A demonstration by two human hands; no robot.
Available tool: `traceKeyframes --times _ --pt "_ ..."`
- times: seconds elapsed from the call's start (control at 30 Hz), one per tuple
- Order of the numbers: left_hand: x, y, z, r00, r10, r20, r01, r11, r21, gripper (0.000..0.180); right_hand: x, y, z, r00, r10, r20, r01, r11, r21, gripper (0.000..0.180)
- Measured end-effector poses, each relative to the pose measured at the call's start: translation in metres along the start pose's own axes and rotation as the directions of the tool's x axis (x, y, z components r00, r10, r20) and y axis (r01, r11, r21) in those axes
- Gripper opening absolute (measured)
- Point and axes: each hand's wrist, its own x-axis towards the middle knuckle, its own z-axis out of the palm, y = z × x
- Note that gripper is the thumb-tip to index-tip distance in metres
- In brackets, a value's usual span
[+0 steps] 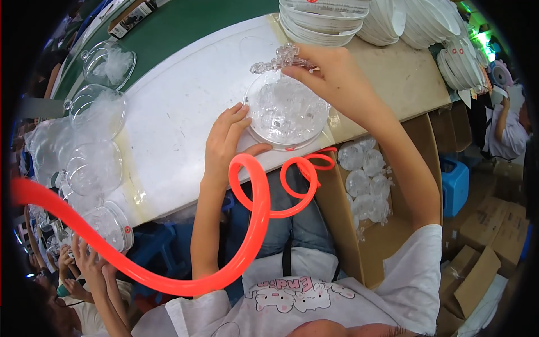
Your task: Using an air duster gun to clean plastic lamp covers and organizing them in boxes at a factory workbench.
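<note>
A clear round plastic dish (286, 115) lies on the white tabletop in front of me, with crinkled clear pieces or film inside it. My left hand (226, 135) grips its left rim, fingers on the side and thumb along the near edge. Over the dish's far edge, my right hand (331, 73) pinches a clear, knobbly cross-shaped plastic piece (281, 60) between thumb and fingers. The fingertips partly cover that piece's right end. Whether it touches the dish, I cannot tell.
A red coiled cord (259, 213) loops before my left forearm. Stacked white dishes (321, 22) stand at the back right. An open carton (412, 224) holds several wrapped round pieces at my right. Clear lidded dishes (98, 115) line the left; a co-worker's hands (90, 264) are lower left.
</note>
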Motion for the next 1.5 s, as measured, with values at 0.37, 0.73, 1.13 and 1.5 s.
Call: traceKeyframes --times 0.37,0.73,1.13,1.5 --pt "0.004 0.006 -0.001 0.989 -0.147 0.015 0.147 0.989 -0.026 0.058 0.006 0.005 0.0 0.997 -0.069 0.032 0.07 0.997 -0.018 0.022" --pt "0.003 0.01 -0.003 0.978 -0.192 0.083 0.191 0.981 0.021 0.052 0.007 0.0 -0.006 0.993 0.021 0.118 -0.013 0.998 -0.064 0.02" --pt "0.001 0.008 -0.003 0.979 -0.172 0.11 0.167 0.985 0.049 0.052 0.007 0.0 -0.002 1.0 -0.009 0.022 0.011 0.997 -0.081 0.023" --pt "0.004 0.01 0.0 0.993 -0.109 0.052 0.107 0.994 0.031 0.048 -0.002 0.002 0.002 0.996 0.052 -0.068 -0.055 0.998 -0.039 0.019"
